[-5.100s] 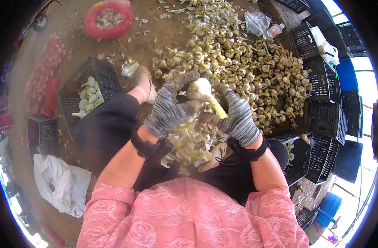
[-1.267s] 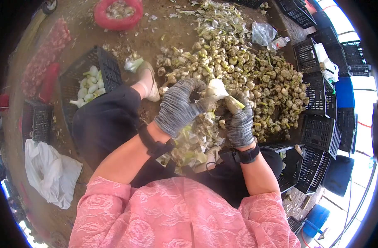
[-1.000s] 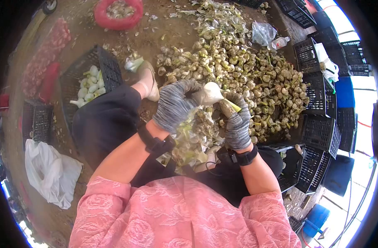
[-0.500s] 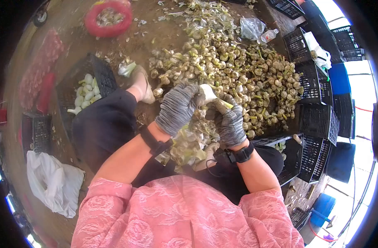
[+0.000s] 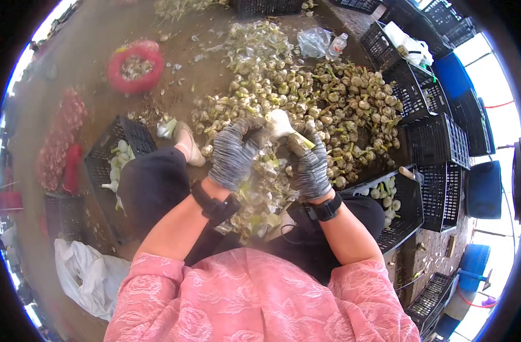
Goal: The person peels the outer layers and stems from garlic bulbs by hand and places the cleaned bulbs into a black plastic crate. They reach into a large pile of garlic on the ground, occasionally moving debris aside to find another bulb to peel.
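A white garlic bulb [image 5: 279,123] with a cut green stem is held up between my gloved hands, above the pile. My right hand [image 5: 311,171], in a grey striped glove, is closed around its stem, whose green end pokes out past the fingers. On the bulb's other side is my left hand [image 5: 233,153], gloved alike, with curled fingers whose tips meet the bulb's left edge. Below the hands, loose garlic skins [image 5: 260,199] lie between my legs. Just beyond the hands spreads a large heap of unpeeled garlic [image 5: 340,102].
Black crates with cleaned garlic stand at my left [image 5: 95,165] and right [image 5: 411,199]. More crates [image 5: 437,139] line the right side. A red mesh bag [image 5: 115,71] lies rolled open ahead, a plastic bottle [image 5: 337,45] beyond the heap, and a white sack [image 5: 92,279] at lower left.
The view has tilted, showing more of the right crate. The garlic's bulb shows more fully now, its stem angled down to the right, and my hands have moved slightly apart.
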`<state>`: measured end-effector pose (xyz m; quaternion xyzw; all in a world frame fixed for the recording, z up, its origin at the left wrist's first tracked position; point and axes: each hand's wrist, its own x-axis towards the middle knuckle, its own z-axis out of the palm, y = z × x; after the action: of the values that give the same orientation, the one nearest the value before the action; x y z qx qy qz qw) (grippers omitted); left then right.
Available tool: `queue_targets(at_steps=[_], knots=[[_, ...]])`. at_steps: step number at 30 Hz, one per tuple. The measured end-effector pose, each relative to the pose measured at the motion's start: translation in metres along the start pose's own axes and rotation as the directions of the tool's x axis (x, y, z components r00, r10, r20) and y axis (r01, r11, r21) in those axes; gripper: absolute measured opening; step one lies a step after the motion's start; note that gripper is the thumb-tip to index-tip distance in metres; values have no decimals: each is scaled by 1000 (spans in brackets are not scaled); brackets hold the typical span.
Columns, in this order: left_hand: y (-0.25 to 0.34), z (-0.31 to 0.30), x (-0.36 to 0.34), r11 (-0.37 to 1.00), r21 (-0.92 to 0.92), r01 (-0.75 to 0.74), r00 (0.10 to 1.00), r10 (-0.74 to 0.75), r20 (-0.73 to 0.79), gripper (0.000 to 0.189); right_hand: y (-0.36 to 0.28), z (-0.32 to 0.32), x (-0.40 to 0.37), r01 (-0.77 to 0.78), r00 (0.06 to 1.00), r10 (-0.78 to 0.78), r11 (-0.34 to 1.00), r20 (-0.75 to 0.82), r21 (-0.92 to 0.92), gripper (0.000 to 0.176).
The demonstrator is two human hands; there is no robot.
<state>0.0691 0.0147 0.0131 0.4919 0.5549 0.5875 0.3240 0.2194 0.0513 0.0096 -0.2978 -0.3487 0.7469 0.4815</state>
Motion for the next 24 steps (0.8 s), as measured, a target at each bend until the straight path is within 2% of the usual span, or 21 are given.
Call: queue_targets(at_steps=[1,2,3,4,5,6,8,9,10,12,14,15,16,17,18,19,20,21,22,23,24], knots=[[4,3,1,996,92,-17,999,14,29,15,-3,-2,-2,56,998,-57,996,-10,-66,24],[11,7,1,995,98,-30,999,26,39,15,-7,-4,-5,111,993,-115,985,-16,-133,23],[18,10,1,976,203,-83,996,80,26,14,-16,-3,-10,165,986,-163,965,27,-205,23],[25,13,0,943,305,-134,991,136,15,13,-20,-5,-13,177,984,-175,964,26,-197,23],[26,15,1,887,405,-224,972,236,21,13,-23,-6,-15,260,965,-257,926,46,-275,23],[28,18,1,882,408,-237,968,250,24,13,-26,-7,-17,339,939,-335,873,74,-350,24],[41,24,0,740,578,-343,924,375,68,12,-31,-10,-21,394,918,-380,829,116,-398,25],[52,31,-3,789,467,-400,896,445,17,11,-32,-11,-21,412,908,-410,832,89,-372,24],[64,34,-9,766,500,-404,902,426,75,11,-33,-12,-20,434,894,-443,831,58,-347,24],[79,40,-19,831,404,-383,923,360,135,10,-41,-13,-21,454,882,-470,822,41,-343,23],[78,41,-19,803,385,-454,890,426,161,11,-46,-13,-24,439,885,-466,828,8,-349,22],[82,40,-19,810,378,-449,892,435,127,11,-46,-9,-26,503,834,-551,745,20,-438,21],[84,36,-19,817,373,-439,894,440,87,12,-46,-5,-28,504,833,-553,738,26,-450,21],[84,32,-15,791,444,-421,897,437,72,12,-48,2,-30,518,765,-640,546,72,-658,21],[80,27,-11,800,434,-414,899,435,56,12,-48,8,-31,488,696,-702,311,149,-816,22],[74,22,-7,769,484,-418,883,469,17,10,-47,12,-25,522,616,-755,178,225,-834,22],[71,18,-1,735,534,-419,863,505,-18,8,-51,20,-22,524,616,-749,161,242,-836,22],[68,14,7,779,454,-432,860,508,-52,6,-56,28,-21,435,807,-591,576,16,-692,22],[67,8,13,785,441,-435,858,510,-62,6,-62,35,-16,240,937,-323,874,-134,-422,21],[79,-1,19,855,298,-425,874,473,-110,7,-66,37,-5,159,961,-211,951,-180,-266,20],[85,-8,26,901,142,-409,892,428,-147,8,-72,37,7,45,950,-126,961,-285,-274,21]])
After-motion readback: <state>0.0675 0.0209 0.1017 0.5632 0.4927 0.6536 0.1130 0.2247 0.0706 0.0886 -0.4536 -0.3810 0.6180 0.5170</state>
